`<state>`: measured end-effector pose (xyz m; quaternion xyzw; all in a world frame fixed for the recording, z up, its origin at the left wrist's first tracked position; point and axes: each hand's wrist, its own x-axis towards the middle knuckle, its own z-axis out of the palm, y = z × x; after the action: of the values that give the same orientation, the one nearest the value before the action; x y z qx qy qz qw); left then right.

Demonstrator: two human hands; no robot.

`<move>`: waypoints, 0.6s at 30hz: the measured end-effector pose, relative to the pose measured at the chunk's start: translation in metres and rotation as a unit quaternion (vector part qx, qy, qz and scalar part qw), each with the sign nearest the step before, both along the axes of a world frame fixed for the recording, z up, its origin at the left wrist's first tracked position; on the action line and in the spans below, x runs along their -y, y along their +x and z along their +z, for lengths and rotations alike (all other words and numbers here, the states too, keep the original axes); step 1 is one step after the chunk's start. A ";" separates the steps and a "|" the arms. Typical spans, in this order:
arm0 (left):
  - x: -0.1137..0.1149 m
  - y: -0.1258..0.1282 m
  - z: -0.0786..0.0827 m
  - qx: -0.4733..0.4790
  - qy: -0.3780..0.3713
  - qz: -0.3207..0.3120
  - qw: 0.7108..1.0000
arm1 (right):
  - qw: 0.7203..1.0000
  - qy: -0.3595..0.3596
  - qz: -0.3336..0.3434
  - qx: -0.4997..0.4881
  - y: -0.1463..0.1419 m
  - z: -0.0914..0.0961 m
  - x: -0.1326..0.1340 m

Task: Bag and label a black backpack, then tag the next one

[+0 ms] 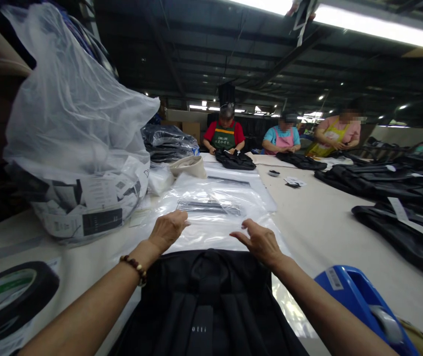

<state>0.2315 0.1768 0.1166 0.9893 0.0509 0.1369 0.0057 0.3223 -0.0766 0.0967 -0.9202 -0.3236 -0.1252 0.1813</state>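
Observation:
A black backpack (pixel 211 287) lies right in front of me, its straps up and a dark tag (pixel 201 329) with pale lettering on it. Past its top edge, a stack of clear plastic bags (pixel 211 232) spreads over the table. My left hand (pixel 169 230), with a beaded bracelet at the wrist, is over the bags with its fingers curled closed; whether plastic is pinched in them is hidden. My right hand (pixel 261 240) is over the bags near the backpack's upper right corner, thumb and forefinger apart, with nothing visible between them.
A big translucent sack (pixel 81 133) of printed tags stands left, with a black tape roll (pixel 15 301) nearer me. At right sits a blue tape dispenser (pixel 359 301). More black bags (pixel 400 183) lie farther right. Several people work across the table (pixel 308 212).

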 end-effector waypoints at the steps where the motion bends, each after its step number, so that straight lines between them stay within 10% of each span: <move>1: -0.004 -0.003 0.000 -0.004 0.001 -0.020 1.000 | 1.000 -0.010 0.018 -0.002 0.000 0.000 0.003; 5: -0.027 -0.021 -0.001 -0.013 -0.024 -0.023 0.999 | 1.000 -0.021 0.014 -0.015 0.007 0.001 0.025; 11: -0.076 -0.057 -0.009 0.027 -0.158 0.185 0.970 | 0.980 0.089 -0.152 -0.088 0.024 -0.006 0.067; 18: -0.094 -0.078 -0.009 0.033 -0.539 0.332 0.773 | 0.838 0.328 -0.246 -0.361 0.032 -0.007 0.075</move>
<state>0.1533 0.2705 0.1075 0.7404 0.4415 0.1130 0.4942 0.3544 -0.1518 0.0896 -0.8359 0.0617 0.0763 0.5400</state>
